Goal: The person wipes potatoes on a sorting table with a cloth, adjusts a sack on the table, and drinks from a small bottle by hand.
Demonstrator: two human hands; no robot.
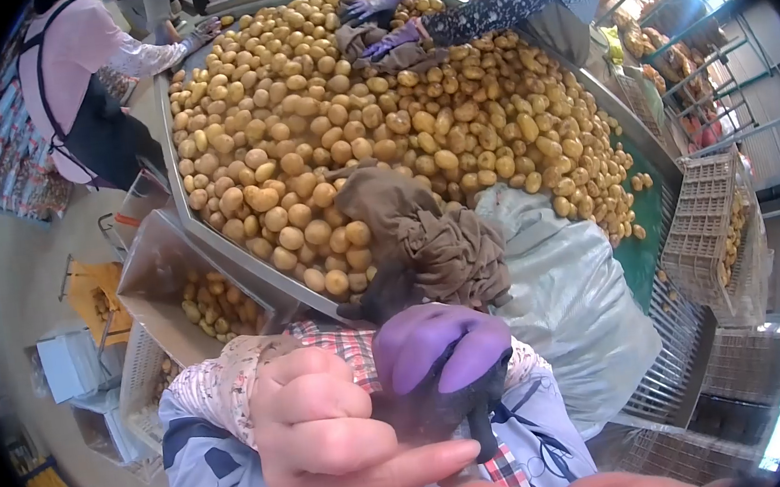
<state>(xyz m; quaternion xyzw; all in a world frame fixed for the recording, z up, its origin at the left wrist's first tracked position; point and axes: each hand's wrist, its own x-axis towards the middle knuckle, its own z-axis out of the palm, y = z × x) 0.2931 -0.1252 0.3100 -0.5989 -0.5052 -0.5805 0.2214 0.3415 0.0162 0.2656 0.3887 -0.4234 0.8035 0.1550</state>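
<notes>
My left hand (323,422) is bare, held close to the camera. Most of its fingers are curled in, and one finger points right, its tip at the dark part of my right glove. My right hand (444,347) wears a purple glove with dark, dirty-looking parts. Its fingers are bent inward; whatever they may hold is hidden. Beyond the hands, a crumpled brown cloth (452,246) lies at the near edge of the potatoes (286,159). A whitish plastic sack (576,290) is spread to its right. A blurred strip of skin crosses the bottom edge.
A metal-rimmed sorting table (229,246) bears the potato heap. At the far side a co-worker's purple-gloved hands (393,42) are on a dark cloth. Another person (82,76) stands at the left. Potatoes fill a lined box (150,269); a plastic crate (704,201) stands right.
</notes>
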